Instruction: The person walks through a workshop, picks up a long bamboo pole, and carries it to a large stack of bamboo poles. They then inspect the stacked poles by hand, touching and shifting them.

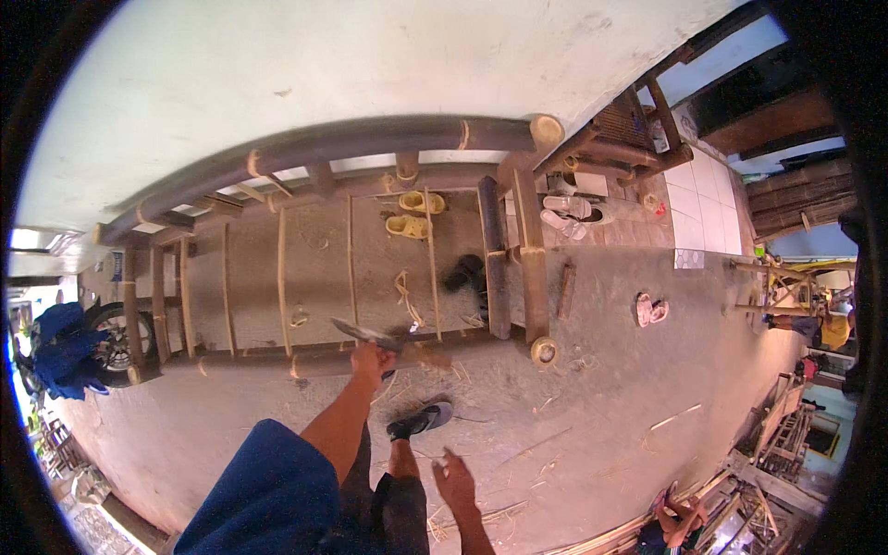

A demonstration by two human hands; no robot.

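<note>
My left hand (373, 359), below a blue sleeve, is closed on a long dark-bladed knife (359, 331) over the near rail of a bamboo frame (319, 359). The blade tapers toward the left. A brown, blurred part extends right of my fingers; I cannot tell whether it is the handle. Thin bamboo slats (351, 264) cross the frame between its near and far rails. Lower and to the right, my right hand (454, 481) hangs apart from the frame, its fingers spread and holding nothing.
Yellow clogs (410, 225) lie under the frame by the white wall. Pink slippers (651, 310) and a short bamboo piece (566, 289) rest farther right. Bamboo strips litter the floor. A motorbike wheel (120, 338) stands left; another person (680, 523) sits at lower right.
</note>
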